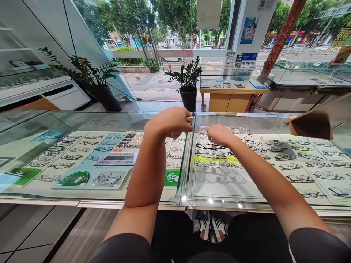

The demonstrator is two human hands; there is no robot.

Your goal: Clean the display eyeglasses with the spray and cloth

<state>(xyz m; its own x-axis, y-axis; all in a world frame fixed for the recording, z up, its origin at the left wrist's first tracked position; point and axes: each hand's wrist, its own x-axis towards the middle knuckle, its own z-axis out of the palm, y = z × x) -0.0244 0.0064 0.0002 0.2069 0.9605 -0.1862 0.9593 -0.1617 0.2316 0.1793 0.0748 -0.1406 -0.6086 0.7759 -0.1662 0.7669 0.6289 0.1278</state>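
Observation:
Bent at the wrist over the seam between two glass display cases, my left hand (174,122) is closed, and a small pale bit of something (189,119) shows at its fingers. I cannot make out what it is. To the right of the seam, my right hand (218,134) is closed too, with its fingertips hidden. It is over the rows of eyeglasses (210,146) in the right glass case (225,191); whether it touches the glass I cannot tell. A calculator (117,157) lies left of my left forearm, on the left glass case (109,195).
More eyeglasses (300,178) fill the right case. A brown box-like object (311,126) stands at the right on the counter. Beyond the counter are a potted plant (188,98), another potted plant (105,96) and a wooden display table (233,90) before the window.

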